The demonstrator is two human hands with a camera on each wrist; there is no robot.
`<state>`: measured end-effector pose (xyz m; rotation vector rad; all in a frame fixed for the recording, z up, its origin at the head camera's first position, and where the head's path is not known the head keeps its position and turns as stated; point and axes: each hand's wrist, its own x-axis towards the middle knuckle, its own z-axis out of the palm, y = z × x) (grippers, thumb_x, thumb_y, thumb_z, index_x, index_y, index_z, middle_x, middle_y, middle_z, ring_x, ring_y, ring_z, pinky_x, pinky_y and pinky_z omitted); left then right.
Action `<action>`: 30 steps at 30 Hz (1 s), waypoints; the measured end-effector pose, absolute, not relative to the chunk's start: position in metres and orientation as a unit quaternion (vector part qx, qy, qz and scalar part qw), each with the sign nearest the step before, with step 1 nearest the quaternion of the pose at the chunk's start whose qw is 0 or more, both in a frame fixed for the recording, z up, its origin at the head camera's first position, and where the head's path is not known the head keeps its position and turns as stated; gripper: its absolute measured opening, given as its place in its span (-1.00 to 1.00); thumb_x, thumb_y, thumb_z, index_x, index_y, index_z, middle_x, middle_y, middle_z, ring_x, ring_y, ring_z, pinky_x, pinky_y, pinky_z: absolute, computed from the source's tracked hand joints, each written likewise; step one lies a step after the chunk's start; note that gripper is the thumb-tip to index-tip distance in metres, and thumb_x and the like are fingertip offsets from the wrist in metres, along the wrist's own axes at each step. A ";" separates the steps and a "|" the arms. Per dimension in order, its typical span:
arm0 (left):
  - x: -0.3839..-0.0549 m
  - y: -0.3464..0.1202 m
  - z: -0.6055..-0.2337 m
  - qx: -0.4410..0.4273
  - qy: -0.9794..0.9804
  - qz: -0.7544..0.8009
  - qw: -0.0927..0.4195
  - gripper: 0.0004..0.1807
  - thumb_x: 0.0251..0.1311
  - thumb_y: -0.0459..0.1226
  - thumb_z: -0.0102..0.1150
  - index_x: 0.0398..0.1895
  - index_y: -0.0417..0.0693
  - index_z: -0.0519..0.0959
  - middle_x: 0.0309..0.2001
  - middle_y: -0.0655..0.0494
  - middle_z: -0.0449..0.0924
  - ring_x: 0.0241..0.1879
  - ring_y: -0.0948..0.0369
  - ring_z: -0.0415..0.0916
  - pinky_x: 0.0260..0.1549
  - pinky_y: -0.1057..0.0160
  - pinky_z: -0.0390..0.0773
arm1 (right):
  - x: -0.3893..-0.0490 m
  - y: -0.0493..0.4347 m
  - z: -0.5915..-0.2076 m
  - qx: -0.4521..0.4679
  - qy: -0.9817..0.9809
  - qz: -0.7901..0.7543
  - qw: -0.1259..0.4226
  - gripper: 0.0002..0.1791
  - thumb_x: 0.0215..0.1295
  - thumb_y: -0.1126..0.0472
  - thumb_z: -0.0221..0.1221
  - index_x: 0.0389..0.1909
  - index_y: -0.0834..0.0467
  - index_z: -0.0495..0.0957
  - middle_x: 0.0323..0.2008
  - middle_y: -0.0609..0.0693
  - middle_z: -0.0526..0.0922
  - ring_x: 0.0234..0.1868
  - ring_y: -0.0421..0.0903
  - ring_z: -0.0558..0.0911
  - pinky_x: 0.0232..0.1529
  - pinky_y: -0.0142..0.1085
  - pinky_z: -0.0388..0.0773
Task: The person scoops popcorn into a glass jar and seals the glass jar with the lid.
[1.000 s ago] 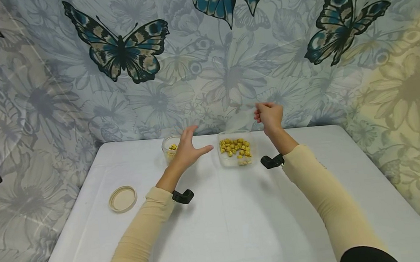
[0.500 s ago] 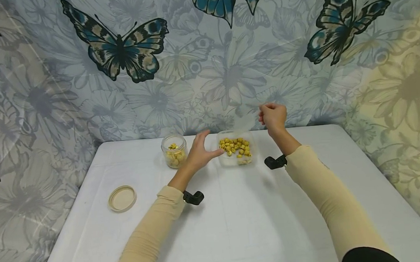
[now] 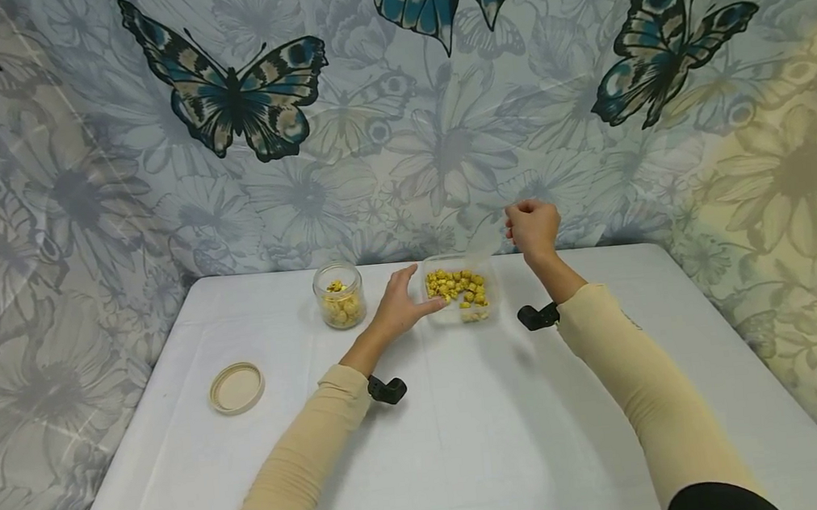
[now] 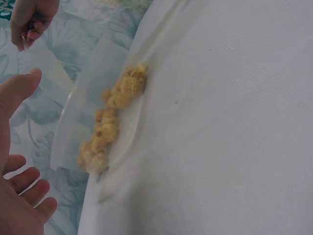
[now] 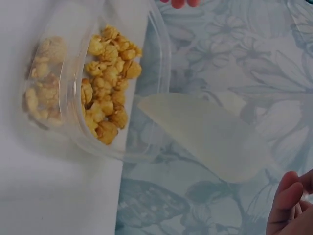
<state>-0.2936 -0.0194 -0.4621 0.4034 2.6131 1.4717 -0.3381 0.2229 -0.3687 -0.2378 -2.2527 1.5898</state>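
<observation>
A clear plastic container (image 5: pixel 165 54) of caramel popcorn (image 5: pixel 105 93) stands at the table's far edge. My right hand (image 3: pixel 533 228), raised beyond its right side, pinches the thin handle of a translucent plastic scoop (image 5: pixel 210 137). The scoop's blade slants down toward the container's far rim, with no popcorn visible on it. At the container's left, my left hand (image 3: pixel 397 309) is spread, thumb apart from the fingers. In the head view its thumb overlaps the container's near left corner; whether they touch I cannot tell. Left of that hand, an uncovered glass jar (image 3: pixel 319 295) holds popcorn.
A round cream-coloured lid (image 3: pixel 214 393) lies at the left of the white-covered table (image 3: pixel 456 461). Behind the table's far edge hangs a butterfly-patterned cloth (image 3: pixel 443 147), close to the right hand. Wrist cameras (image 3: pixel 387 390) stick out from both wrists.
My left hand has moved right, from beside the jar to the container's left side, uncovering the jar. The right hand has shifted slightly right, still holding the scoop.
</observation>
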 end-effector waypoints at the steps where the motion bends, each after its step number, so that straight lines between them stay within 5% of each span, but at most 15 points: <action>1: -0.294 -0.019 -0.464 0.132 0.862 0.485 0.060 -0.02 0.12 0.02 0.35 0.52 -0.05 0.07 0.49 -0.16 0.04 0.47 -0.11 0.08 0.36 -0.19 0.25 | -0.338 0.222 -0.368 -0.081 -0.806 0.554 0.191 -0.69 0.39 0.24 0.08 -0.15 0.45 0.63 -0.68 -0.21 0.48 -0.76 -0.35 0.47 -0.64 -0.53 0.47; 5: -0.295 -0.017 -0.469 0.125 0.861 0.489 0.067 0.01 0.10 0.03 0.36 0.53 -0.06 0.05 0.49 -0.17 0.03 0.47 -0.12 0.09 0.37 -0.17 0.25 | -0.336 0.220 -0.365 -0.062 -0.830 0.509 0.221 -0.70 0.35 0.27 0.05 -0.25 0.44 0.66 -0.67 -0.17 0.49 -0.78 -0.37 0.45 -0.65 -0.55 0.44; 13: -0.296 -0.011 -0.476 0.119 0.864 0.484 0.079 0.04 0.11 0.02 0.35 0.54 -0.08 -0.01 0.50 -0.19 0.00 0.49 -0.13 0.04 0.41 -0.14 0.20 | -0.335 0.209 -0.372 0.006 -0.866 0.385 0.319 -0.72 0.23 0.37 0.03 -0.50 0.41 0.66 -0.60 0.32 0.63 -0.75 -0.30 0.34 -0.59 -0.37 0.34; 18: -0.296 -0.008 -0.480 0.123 0.865 0.480 0.079 0.04 0.11 0.00 0.36 0.55 -0.08 -0.02 0.50 -0.20 -0.01 0.49 -0.13 0.03 0.41 -0.14 0.19 | -0.334 0.202 -0.381 0.044 -0.876 0.349 0.330 -0.70 0.22 0.41 0.01 -0.69 0.35 0.51 -0.74 0.23 0.47 -0.70 -0.04 0.29 -0.55 -0.24 0.22; 22: -0.296 -0.005 -0.481 0.128 0.865 0.480 0.074 0.02 0.13 -0.03 0.35 0.54 -0.15 0.00 0.48 -0.23 0.02 0.48 -0.13 0.06 0.41 -0.12 0.20 | -0.335 0.197 -0.388 0.055 -0.879 0.343 0.327 -0.66 0.23 0.41 0.00 -0.76 0.28 0.40 -0.79 0.14 0.35 -0.70 -0.01 0.20 -0.56 -0.23 0.16; 30: -0.296 -0.005 -0.481 0.121 0.871 0.470 0.079 0.03 0.14 0.02 0.32 0.54 -0.14 -0.01 0.49 -0.21 0.02 0.48 -0.12 0.06 0.41 -0.11 0.20 | -0.337 0.196 -0.400 0.043 -0.875 0.363 0.316 -0.70 0.28 0.41 0.02 -0.61 0.40 0.58 -0.71 0.28 0.55 -0.75 -0.12 0.29 -0.58 -0.25 0.25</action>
